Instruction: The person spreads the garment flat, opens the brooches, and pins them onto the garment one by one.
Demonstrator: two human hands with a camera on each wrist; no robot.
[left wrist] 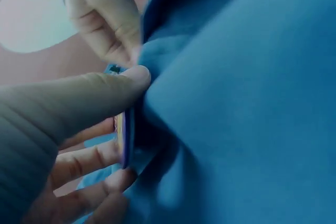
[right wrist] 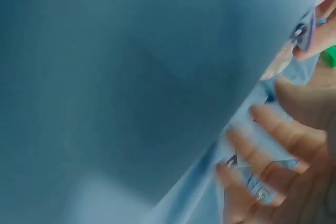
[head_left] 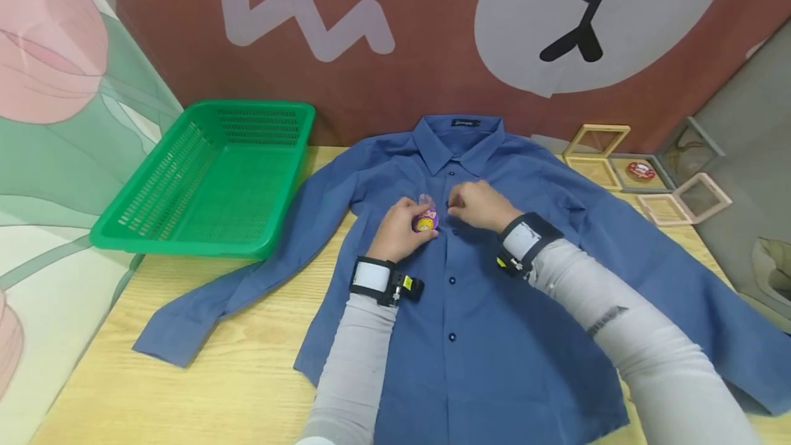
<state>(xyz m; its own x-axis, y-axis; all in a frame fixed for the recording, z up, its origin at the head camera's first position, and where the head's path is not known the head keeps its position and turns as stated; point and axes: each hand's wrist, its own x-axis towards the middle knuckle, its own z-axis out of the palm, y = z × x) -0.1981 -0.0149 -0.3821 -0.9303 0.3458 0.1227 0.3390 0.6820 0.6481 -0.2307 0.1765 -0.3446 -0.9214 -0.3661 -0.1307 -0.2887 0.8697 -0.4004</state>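
A blue long-sleeved button shirt (head_left: pixel 513 335) lies spread front side up, its collar toward the wall. Over its chest, left of the button placket, my left hand (head_left: pixel 395 231) pinches a round purple badge (head_left: pixel 426 223) with a yellow figure on it. A clear plastic strap (right wrist: pixel 279 62) and a metal fastener show at the badge's back in the right wrist view. In the left wrist view the thumb overlaps the shirt fabric. My right hand (head_left: pixel 482 204) is at the placket, right of the badge; its thumb and loosely bent fingers stand apart in the right wrist view.
A green plastic basket (head_left: pixel 213 250) stands at the back left, over part of a sleeve. Small hinged frames (head_left: pixel 593 172) stand open at the back right, one with a red round badge (head_left: pixel 640 170) in it. A patterned wall rises behind the wooden table (head_left: pixel 247 376).
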